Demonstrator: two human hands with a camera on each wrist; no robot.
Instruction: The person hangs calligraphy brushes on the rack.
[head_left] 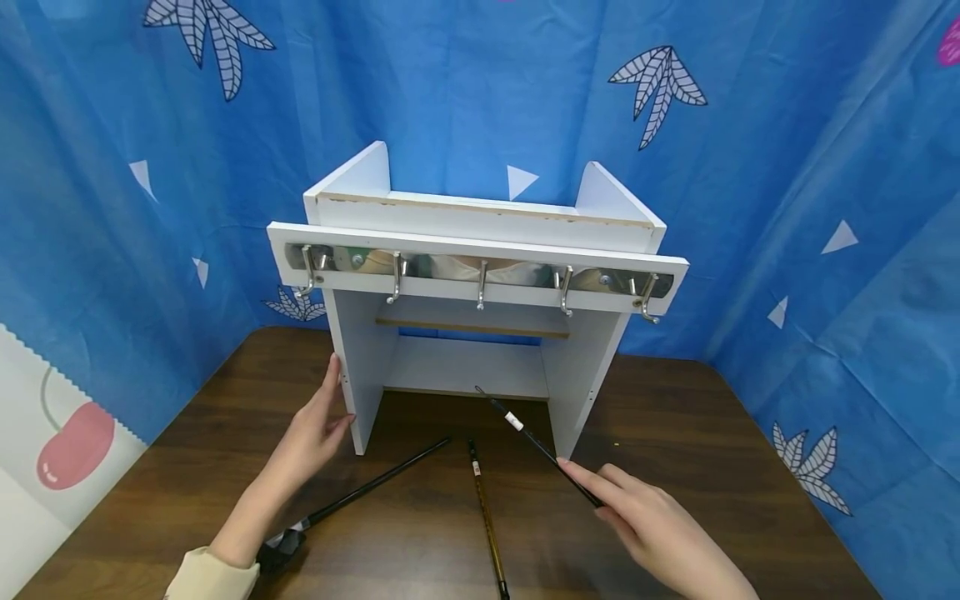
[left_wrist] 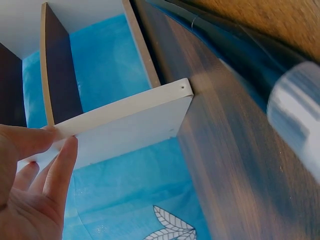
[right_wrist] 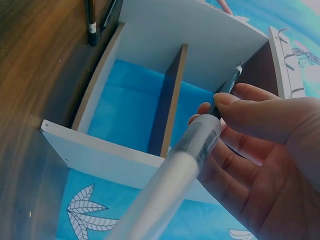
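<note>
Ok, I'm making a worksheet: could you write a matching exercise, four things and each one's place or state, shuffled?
1. thin black rod with looped tip
2. slim brown rod with dark ends
3. curved silver metal hooks
4. white left side panel

A. on long white front board
B. touched by left hand
C. held in right hand
D. lying on brown wooden table

Pairs: 1-C, 2-D, 3-A, 4-B

A white shelf (head_left: 450, 223) with five metal hooks (head_left: 482, 282) stands upright mid-frame; a thin black, white-labelled rod (head_left: 540, 445) is held aslant, right of lower centre.
</note>
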